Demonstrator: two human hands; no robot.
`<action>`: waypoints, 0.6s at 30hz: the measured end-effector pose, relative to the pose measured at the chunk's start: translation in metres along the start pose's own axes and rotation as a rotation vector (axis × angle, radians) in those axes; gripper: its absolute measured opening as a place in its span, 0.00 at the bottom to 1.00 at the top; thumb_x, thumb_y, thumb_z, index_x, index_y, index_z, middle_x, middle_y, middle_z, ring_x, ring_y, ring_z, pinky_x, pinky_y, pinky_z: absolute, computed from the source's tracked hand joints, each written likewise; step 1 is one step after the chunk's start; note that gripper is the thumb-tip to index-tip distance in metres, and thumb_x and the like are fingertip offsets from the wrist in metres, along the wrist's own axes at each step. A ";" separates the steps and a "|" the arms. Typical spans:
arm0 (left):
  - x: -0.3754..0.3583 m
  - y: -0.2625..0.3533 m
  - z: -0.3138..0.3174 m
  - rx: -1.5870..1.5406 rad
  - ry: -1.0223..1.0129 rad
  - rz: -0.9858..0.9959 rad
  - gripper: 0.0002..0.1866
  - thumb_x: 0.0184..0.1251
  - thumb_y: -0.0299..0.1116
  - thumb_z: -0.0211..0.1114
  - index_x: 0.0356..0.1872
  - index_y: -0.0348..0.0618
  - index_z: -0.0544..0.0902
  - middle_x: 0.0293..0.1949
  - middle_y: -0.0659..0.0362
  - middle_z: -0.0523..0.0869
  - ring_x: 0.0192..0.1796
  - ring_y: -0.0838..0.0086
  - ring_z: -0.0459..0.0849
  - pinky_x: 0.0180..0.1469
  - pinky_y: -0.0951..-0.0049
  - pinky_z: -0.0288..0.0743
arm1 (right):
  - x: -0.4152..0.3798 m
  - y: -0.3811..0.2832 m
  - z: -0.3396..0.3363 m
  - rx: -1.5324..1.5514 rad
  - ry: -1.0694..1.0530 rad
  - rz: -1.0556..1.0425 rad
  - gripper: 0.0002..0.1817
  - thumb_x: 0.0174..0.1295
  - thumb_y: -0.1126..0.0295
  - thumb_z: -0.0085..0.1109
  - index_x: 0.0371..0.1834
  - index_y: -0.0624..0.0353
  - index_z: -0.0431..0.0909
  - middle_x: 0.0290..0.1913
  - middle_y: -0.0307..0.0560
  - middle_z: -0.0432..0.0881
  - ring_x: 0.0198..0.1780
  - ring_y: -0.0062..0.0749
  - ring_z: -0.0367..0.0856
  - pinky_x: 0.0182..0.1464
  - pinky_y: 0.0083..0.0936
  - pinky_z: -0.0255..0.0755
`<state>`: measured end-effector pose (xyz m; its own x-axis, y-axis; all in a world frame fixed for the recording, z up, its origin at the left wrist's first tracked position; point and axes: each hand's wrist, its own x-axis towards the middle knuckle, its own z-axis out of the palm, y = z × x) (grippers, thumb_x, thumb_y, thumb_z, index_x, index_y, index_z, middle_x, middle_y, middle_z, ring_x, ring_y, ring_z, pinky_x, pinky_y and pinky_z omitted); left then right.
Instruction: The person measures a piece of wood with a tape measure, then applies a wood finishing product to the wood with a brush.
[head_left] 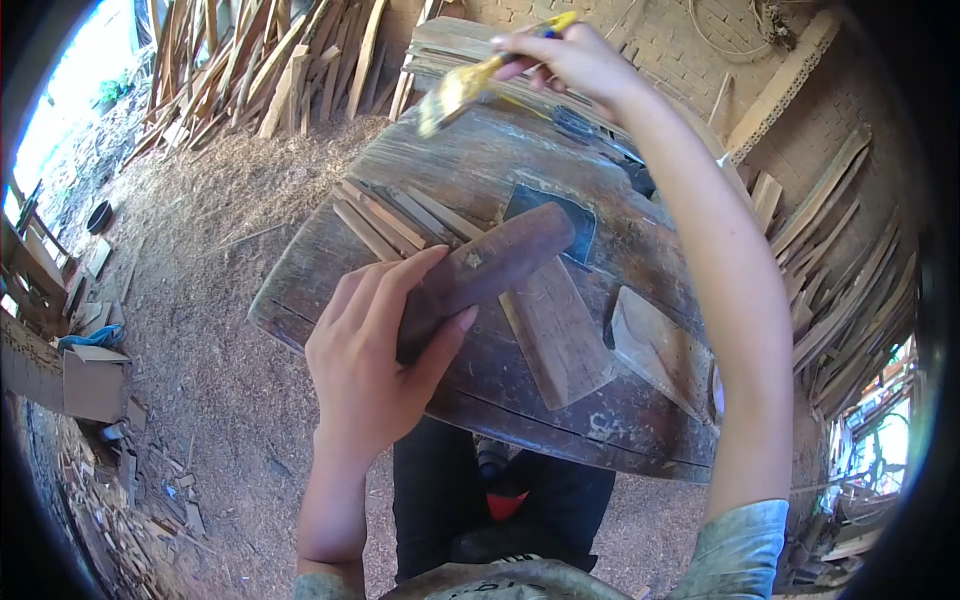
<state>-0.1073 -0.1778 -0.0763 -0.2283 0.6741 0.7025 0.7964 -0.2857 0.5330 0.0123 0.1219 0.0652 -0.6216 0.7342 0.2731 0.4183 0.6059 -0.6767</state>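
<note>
My left hand [365,345] is wrapped round the near end of a brown, rounded wooden piece [500,255], tilted up to the right over the workbench [330,265]. Farther off, above the bench's back part, my right hand [575,68] grips a paintbrush [467,88] with a yellow handle. Its pale bristles point down and left, slightly blurred, apart from the wooden piece. Behind that piece lies a dark square sheet [577,225], partly covered. A flat wooden block [560,335] and a paler angled block [655,345] rest to its right. Thin wooden strips [385,220] lie beyond my left hand.
Stacked wood offcuts lean at the back left [270,70] and along the right wall [840,270]. Wood shavings [230,300] cover the floor. A cardboard box [93,383] stands at far left. Dark cord-like items [573,125] lie at the bench's back.
</note>
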 end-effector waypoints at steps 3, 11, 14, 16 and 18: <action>0.001 0.001 -0.001 0.010 -0.011 0.000 0.26 0.62 0.35 0.81 0.61 0.45 0.87 0.48 0.53 0.91 0.52 0.58 0.90 0.55 0.62 0.82 | -0.004 0.003 0.019 0.048 -0.054 0.058 0.18 0.73 0.54 0.69 0.53 0.58 0.90 0.39 0.41 0.94 0.29 0.12 0.79 0.31 0.13 0.70; 0.001 0.000 -0.001 -0.008 0.002 0.023 0.25 0.63 0.36 0.80 0.61 0.43 0.87 0.47 0.52 0.91 0.52 0.58 0.90 0.55 0.62 0.82 | -0.002 0.071 -0.070 -0.756 0.185 0.092 0.17 0.68 0.54 0.66 0.44 0.58 0.91 0.33 0.40 0.92 0.33 0.20 0.88 0.37 0.28 0.80; 0.001 0.000 0.000 -0.006 0.011 0.021 0.24 0.64 0.37 0.80 0.61 0.44 0.87 0.47 0.52 0.91 0.52 0.58 0.90 0.54 0.62 0.82 | -0.007 0.050 -0.073 -1.170 0.303 -0.043 0.17 0.68 0.53 0.64 0.42 0.56 0.91 0.32 0.41 0.93 0.36 0.28 0.91 0.41 0.35 0.82; 0.000 0.000 0.001 -0.005 0.019 0.015 0.24 0.64 0.37 0.80 0.61 0.44 0.87 0.47 0.53 0.91 0.52 0.58 0.90 0.54 0.62 0.82 | 0.014 0.034 -0.064 -0.662 0.236 -0.111 0.17 0.68 0.53 0.63 0.41 0.56 0.90 0.33 0.45 0.93 0.36 0.35 0.92 0.42 0.38 0.83; -0.001 0.001 0.000 0.002 0.009 0.007 0.24 0.64 0.38 0.80 0.61 0.45 0.87 0.47 0.53 0.91 0.52 0.58 0.90 0.54 0.62 0.82 | 0.015 -0.012 -0.026 -0.337 0.176 0.015 0.16 0.75 0.61 0.66 0.48 0.65 0.90 0.39 0.47 0.94 0.36 0.25 0.92 0.39 0.24 0.85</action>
<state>-0.1063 -0.1786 -0.0759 -0.2276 0.6662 0.7102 0.7993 -0.2887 0.5270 0.0153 0.1337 0.0951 -0.5033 0.7671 0.3978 0.6386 0.6404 -0.4267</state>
